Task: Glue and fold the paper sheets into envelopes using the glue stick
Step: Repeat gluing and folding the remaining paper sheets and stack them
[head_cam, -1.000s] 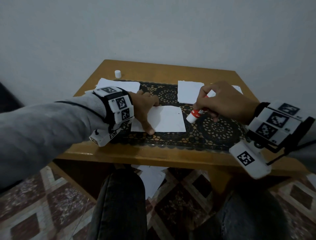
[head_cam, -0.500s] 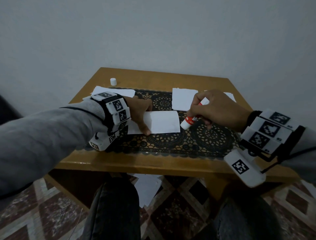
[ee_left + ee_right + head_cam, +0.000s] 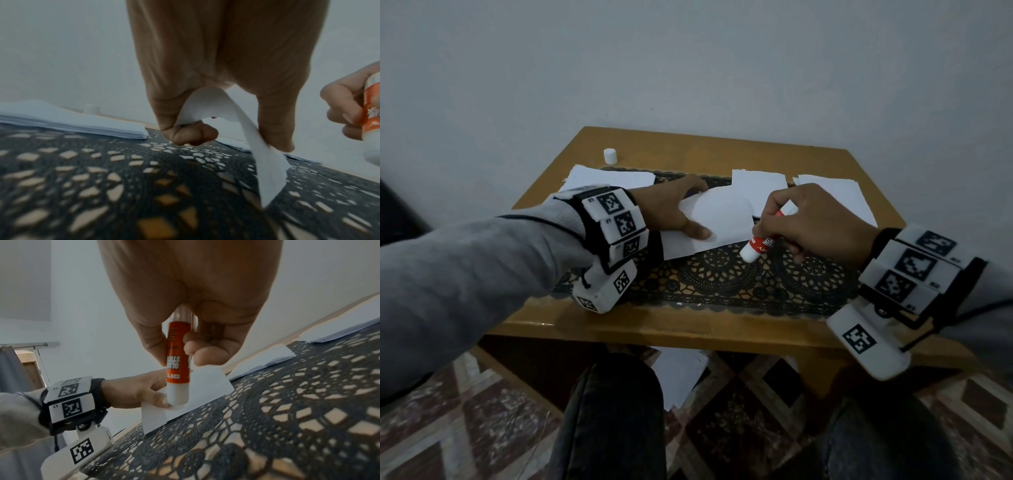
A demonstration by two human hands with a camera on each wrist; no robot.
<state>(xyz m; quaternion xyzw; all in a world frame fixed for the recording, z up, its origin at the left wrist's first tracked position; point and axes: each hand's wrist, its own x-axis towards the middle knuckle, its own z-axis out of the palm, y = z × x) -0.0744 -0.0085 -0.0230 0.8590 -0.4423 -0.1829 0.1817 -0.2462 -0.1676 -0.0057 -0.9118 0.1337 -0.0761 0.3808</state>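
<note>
A white paper sheet is lifted off the black lace mat in the middle of the table. My left hand grips its left part, thumb on top and fingers beneath, so the sheet bows upward. My right hand holds a red-and-white glue stick just right of the sheet, white base pointing down to the left. In the right wrist view the glue stick stands in front of the sheet and the left hand.
A stack of white sheets lies at the back left, two more piles at the back right. A small white cap stands near the far left corner. Papers lie on the patterned floor under the wooden table.
The sheet lay flat under my left hand; now that hand has lifted it off the mat and it curves. The right hand with the glue stick stays beside its right edge.
</note>
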